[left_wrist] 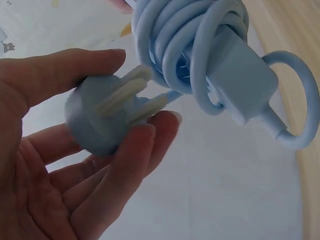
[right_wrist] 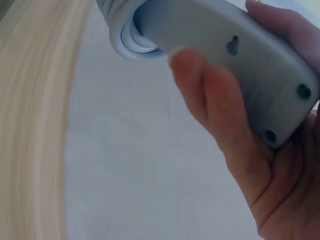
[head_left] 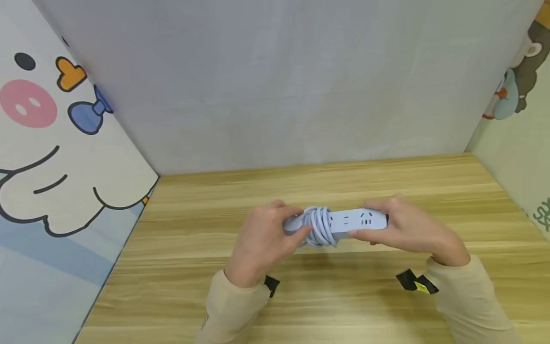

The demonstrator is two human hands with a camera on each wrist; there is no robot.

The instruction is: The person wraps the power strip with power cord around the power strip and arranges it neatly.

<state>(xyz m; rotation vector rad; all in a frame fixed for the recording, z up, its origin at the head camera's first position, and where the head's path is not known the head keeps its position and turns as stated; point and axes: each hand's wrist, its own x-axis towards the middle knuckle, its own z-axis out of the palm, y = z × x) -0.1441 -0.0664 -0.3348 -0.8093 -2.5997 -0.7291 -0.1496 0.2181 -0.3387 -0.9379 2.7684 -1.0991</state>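
A white power strip (head_left: 353,221) is held level above the table, its socket side up, with its own cord (head_left: 320,227) wound several times round its left part. My right hand (head_left: 410,230) grips the strip's right end between thumb and fingers. In the right wrist view, two fingertips (right_wrist: 222,85) lie along its underside, near a keyhole slot. At the other end is my left hand (head_left: 265,236); the left wrist view shows it pinching the cord's plug (left_wrist: 95,117), prongs toward the strip. A short loop of cord (left_wrist: 305,95) leaves the strip's end there.
Beneath the hands lies a wood-grain table (head_left: 193,267). A plain pale wall (head_left: 301,86) rises at its back, with a cartoon-printed panel (head_left: 64,167) on the left and another printed panel (head_left: 515,157) on the right. Black straps (head_left: 406,279) show by both wrists.
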